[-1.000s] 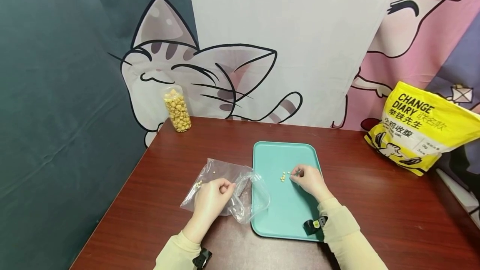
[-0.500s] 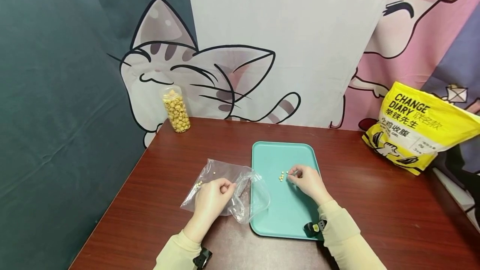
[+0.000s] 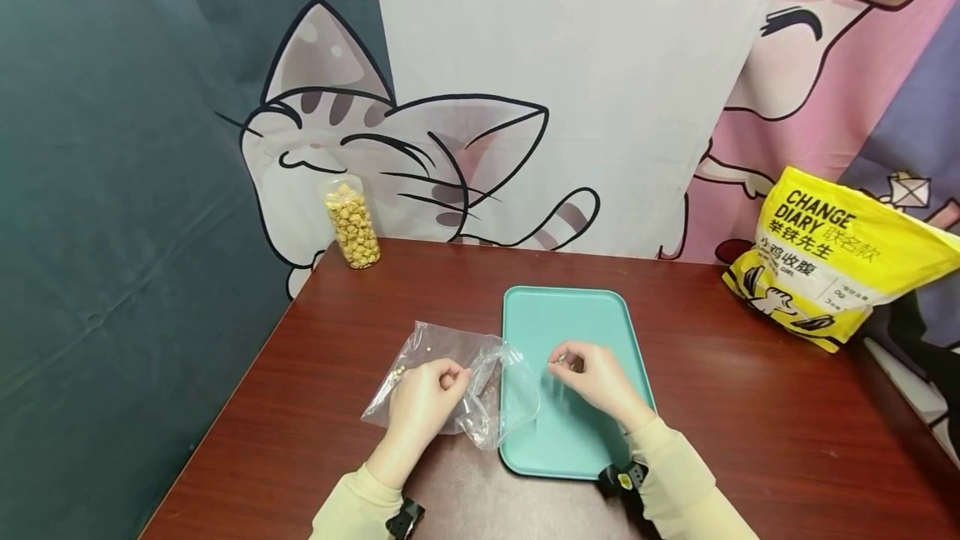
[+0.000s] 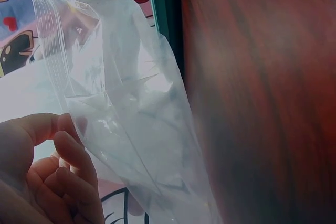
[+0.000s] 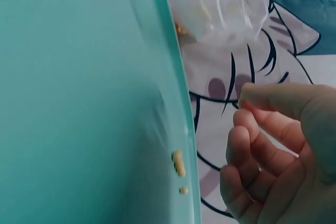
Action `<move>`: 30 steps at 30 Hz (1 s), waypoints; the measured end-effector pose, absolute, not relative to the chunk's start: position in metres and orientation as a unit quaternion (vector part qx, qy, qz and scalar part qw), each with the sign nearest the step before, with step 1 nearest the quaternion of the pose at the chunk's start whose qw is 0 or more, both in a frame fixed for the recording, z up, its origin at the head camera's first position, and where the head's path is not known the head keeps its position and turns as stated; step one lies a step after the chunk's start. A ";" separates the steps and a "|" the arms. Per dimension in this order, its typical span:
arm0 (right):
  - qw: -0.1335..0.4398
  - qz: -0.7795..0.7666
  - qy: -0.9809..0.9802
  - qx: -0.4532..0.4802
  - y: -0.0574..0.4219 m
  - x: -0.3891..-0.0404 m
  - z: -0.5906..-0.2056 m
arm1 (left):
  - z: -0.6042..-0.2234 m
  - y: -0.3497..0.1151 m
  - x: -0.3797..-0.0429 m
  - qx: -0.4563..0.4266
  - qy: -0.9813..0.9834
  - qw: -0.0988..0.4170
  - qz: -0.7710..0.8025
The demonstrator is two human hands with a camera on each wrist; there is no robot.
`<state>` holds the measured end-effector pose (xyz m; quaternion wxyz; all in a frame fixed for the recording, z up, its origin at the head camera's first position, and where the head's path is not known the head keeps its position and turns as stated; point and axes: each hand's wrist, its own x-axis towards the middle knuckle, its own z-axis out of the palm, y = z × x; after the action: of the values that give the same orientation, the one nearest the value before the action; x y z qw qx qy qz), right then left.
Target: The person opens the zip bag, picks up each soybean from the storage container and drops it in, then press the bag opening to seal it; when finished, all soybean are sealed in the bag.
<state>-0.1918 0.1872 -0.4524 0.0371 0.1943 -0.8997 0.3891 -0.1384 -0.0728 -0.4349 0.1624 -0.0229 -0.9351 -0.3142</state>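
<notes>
My left hand (image 3: 426, 394) pinches the edge of a clear zip bag (image 4: 136, 119) between thumb and forefinger. The bag lies partly on the table, and its mouth overlaps the tray's left side. A few small yellow soybeans (image 3: 401, 370) show inside it. Over the teal tray (image 3: 570, 440), my right hand (image 3: 600, 377) has thumb and forefinger brought together. A tiny yellowish soybean (image 5: 242, 99) shows at those fingertips in the right wrist view. Several other soybeans (image 5: 179, 163) lie on the tray, mostly hidden behind the right hand in the head view.
A clear jar of popcorn (image 3: 352, 227) stands at the table's back left corner. At the right rear sits a large yellow printed bag (image 3: 817, 257). The dark red wooden table (image 3: 720, 340) backs onto a cartoon-printed cloth (image 3: 615, 65).
My right hand has lifted off the tray's soybeans and moved left toward the zip bag's mouth, fingertips still together. The left hand keeps its hold on the bag.
</notes>
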 end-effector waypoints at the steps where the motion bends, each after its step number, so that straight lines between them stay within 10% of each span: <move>1: 0.033 0.391 -0.897 0.202 0.185 -0.190 -0.452 | -0.435 -0.073 -0.138 -0.023 -0.935 0.162 -0.314; 30: -0.004 0.439 -0.850 0.292 0.169 -0.183 -0.452 | -0.437 -0.075 -0.138 -0.017 -0.933 0.158 -0.323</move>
<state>-0.1827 0.1692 -0.4518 -0.0042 0.2916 -0.8501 0.4386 -0.1385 -0.0750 -0.4374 0.1578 -0.0171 -0.9329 -0.3233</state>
